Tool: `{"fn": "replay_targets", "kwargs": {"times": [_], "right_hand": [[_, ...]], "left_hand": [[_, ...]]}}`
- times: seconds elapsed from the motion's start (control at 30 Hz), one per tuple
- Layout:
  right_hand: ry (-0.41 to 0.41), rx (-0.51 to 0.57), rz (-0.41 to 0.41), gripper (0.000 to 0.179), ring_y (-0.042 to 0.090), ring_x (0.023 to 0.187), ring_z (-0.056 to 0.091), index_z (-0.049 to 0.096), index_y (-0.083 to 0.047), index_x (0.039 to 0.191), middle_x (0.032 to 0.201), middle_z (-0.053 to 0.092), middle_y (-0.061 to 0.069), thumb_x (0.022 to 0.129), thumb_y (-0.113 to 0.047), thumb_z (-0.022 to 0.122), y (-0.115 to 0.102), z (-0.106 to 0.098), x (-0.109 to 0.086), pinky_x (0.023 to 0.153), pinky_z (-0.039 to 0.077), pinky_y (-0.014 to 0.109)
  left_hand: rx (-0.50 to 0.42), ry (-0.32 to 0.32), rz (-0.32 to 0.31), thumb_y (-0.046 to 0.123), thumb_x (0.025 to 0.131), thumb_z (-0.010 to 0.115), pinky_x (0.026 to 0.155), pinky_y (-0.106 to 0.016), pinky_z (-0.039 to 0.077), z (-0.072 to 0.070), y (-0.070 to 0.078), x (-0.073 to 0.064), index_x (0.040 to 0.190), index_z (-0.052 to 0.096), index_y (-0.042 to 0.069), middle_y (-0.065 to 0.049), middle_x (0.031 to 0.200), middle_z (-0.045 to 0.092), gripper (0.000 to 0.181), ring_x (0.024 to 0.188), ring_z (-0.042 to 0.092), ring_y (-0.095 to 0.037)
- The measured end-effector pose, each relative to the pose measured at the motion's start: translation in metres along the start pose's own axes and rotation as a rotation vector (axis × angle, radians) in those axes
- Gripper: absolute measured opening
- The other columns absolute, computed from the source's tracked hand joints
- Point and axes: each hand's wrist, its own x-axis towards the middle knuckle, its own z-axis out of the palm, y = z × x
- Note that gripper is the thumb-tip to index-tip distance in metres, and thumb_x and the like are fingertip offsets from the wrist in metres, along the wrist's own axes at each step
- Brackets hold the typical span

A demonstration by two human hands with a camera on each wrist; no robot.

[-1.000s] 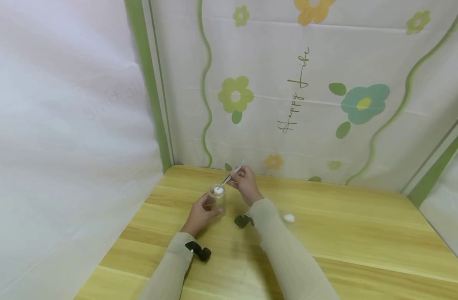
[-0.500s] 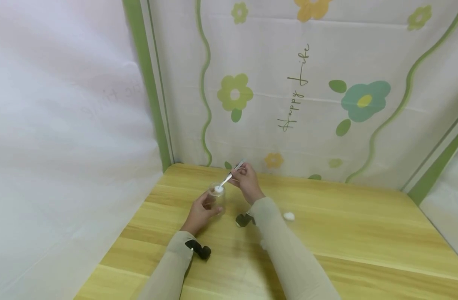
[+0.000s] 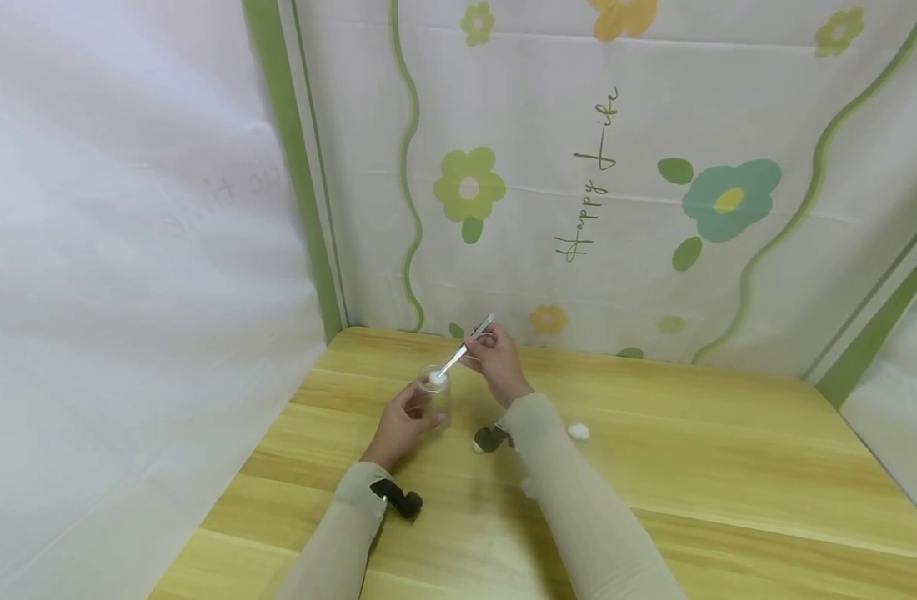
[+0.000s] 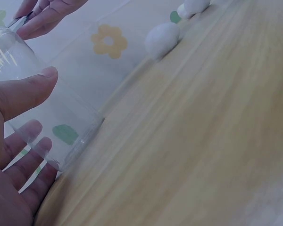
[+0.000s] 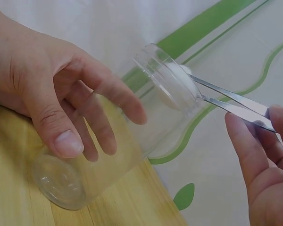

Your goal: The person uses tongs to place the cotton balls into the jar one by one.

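A clear glass jar [image 3: 433,408] stands on the table, with my left hand [image 3: 398,429] curled round its side. My right hand [image 3: 496,362] pinches metal tweezers [image 3: 458,354] slanting down to the jar's mouth. At their tips sits a white cotton ball [image 5: 179,84], just inside the rim in the right wrist view. The two tweezer arms stand apart there, both tips at the ball. Seen from the left wrist, the thumb and fingers of my left hand [image 4: 23,101] lie on opposite sides of the jar [image 4: 61,108].
More cotton balls [image 4: 162,40] lie on the wooden table [image 3: 729,467] to the right of the jar. One cotton ball [image 3: 578,432] shows beside my right sleeve, which partly hides others. A flowered curtain [image 3: 533,167] hangs behind the table.
My right hand and the tweezers have shifted slightly up and right. The cotton ball stays at the jar's mouth. My left hand and the jar have hardly moved.
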Motion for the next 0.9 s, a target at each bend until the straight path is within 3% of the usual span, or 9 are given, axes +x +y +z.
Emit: {"fn": "replay_targets", "kwargs": {"times": [0.13, 0.37, 0.57, 0.73, 0.9], "right_hand": [[0.0, -0.002, -0.011, 0.02, 0.032, 0.099, 0.061, 0.047, 0.001, 0.113, 0.098, 0.055, 0.014, 0.096, 0.0, 0.057, -0.001, -0.001, -0.001, 0.089, 0.052, 0.044], [-0.011, 0.033, -0.026, 0.025, 0.043, 0.106, 0.058, 0.044, 0.005, 0.117, 0.098, 0.056, 0.016, 0.096, 0.002, 0.056, -0.005, -0.004, -0.002, 0.087, 0.053, 0.043], [-0.027, 0.044, -0.012, 0.031, 0.034, 0.098, 0.063, 0.039, 0.012, 0.123, 0.1, 0.057, 0.018, 0.097, 0.004, 0.054, -0.004, -0.006, -0.003, 0.086, 0.054, 0.041], [-0.03, 0.066, -0.008, 0.02, 0.032, 0.097, 0.064, 0.045, 0.003, 0.117, 0.103, 0.057, 0.019, 0.098, 0.004, 0.051, -0.001, -0.008, -0.004, 0.087, 0.053, 0.04], [-0.016, 0.108, 0.009, 0.022, 0.029, 0.097, 0.064, 0.046, -0.001, 0.118, 0.105, 0.057, 0.017, 0.098, 0.001, 0.052, 0.0, -0.011, -0.003, 0.088, 0.053, 0.04]], "left_hand": [[-0.007, 0.019, 0.007, 0.015, 0.08, 0.081, 0.1, -0.049, 0.042, 0.002, -0.017, 0.007, 0.143, 0.048, 0.015, -0.022, 0.126, 0.058, 0.071, 0.117, 0.054, -0.034], [-0.035, 0.032, 0.047, 0.017, 0.078, 0.083, 0.098, -0.045, 0.045, 0.004, -0.02, 0.007, 0.139, 0.052, 0.02, -0.018, 0.121, 0.061, 0.069, 0.113, 0.056, -0.03], [-0.043, 0.034, 0.058, 0.018, 0.077, 0.084, 0.098, -0.046, 0.045, 0.003, -0.019, 0.007, 0.139, 0.052, 0.019, -0.021, 0.12, 0.061, 0.07, 0.111, 0.057, -0.031], [-0.035, 0.031, 0.059, 0.021, 0.077, 0.084, 0.098, -0.046, 0.045, 0.003, -0.019, 0.006, 0.14, 0.051, 0.019, -0.02, 0.12, 0.061, 0.072, 0.111, 0.057, -0.027], [-0.043, 0.019, 0.045, 0.02, 0.077, 0.084, 0.1, -0.047, 0.043, 0.002, -0.019, 0.008, 0.142, 0.049, 0.016, -0.021, 0.123, 0.06, 0.073, 0.114, 0.055, -0.03]]}}
